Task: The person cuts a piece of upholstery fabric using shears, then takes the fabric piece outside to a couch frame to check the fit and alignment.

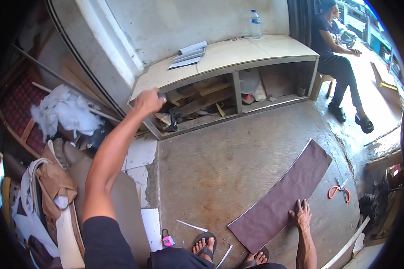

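My left hand (pixel 149 103) is stretched forward at the front left corner of the tiled bench (pixel 231 56). Its fingers are curled, with a small dark thing I cannot make out at their tips. My right hand (pixel 302 216) lies with fingers spread on the lower right edge of a long brown piece of leather-like material (pixel 283 193), pressing it to the floor. The strip lies slantwise, its near end by my right foot. Orange-handled scissors (pixel 340 192) lie on the floor right of the strip, blades apart.
Folded grey sheets (pixel 188 54) and a water bottle (pixel 255 24) stand on the bench; scraps fill its shelves. A pink tape measure (pixel 168 240) lies by my left foot. White stuffing (pixel 66 112) and cloth pile up at left. A person (pixel 334 58) sits at far right.
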`<state>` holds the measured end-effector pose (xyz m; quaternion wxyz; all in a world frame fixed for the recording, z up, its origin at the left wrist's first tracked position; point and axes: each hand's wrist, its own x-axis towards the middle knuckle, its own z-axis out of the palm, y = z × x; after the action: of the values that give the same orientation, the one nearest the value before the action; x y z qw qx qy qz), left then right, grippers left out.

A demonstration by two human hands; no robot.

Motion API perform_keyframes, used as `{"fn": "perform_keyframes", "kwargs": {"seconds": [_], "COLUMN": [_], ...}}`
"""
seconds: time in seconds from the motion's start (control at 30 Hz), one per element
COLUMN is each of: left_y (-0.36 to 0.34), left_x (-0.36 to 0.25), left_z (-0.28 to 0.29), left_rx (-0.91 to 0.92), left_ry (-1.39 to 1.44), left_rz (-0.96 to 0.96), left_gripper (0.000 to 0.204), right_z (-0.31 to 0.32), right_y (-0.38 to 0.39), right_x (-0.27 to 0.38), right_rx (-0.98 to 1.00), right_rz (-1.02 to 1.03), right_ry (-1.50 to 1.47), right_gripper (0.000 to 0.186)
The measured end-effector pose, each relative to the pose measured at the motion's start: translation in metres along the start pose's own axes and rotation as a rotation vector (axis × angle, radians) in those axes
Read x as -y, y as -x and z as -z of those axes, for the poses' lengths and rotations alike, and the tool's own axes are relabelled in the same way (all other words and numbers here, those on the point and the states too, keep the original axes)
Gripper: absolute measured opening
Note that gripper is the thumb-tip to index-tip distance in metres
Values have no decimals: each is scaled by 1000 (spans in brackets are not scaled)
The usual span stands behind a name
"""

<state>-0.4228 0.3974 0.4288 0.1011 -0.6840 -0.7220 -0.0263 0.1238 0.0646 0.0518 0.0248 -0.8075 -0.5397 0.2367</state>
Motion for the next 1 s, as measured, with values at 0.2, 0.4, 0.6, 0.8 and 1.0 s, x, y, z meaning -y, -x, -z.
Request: {"fn": "perform_keyframes", "kwargs": {"seconds": [0.2,0.4,0.6,0.8,1.0], "left_y": [-85,243,379,388,238], "left_x": [-114,-255,-277,-283,-169], "left_z": [-56,-228,-302,-311,-334], "left_rx": [89,705,712,918,1563], "left_ry": [206,526,645,729,628], "left_rz": [130,-605,-281,-81,-271], "left_gripper": [52,77,74,52,37], "right_z": [-15,-21,3,15,13], "right_y": [18,16,-7,-54,-44], "right_x": [-37,-31,-10,3,-17], "right_rx": [-83,-207,-294,-304,-218], "right_rz": [11,-28,72,117,84], "right_ry": [-79,-134,-174,-169,-240], "right_gripper": [74,66,62,58,54]}}
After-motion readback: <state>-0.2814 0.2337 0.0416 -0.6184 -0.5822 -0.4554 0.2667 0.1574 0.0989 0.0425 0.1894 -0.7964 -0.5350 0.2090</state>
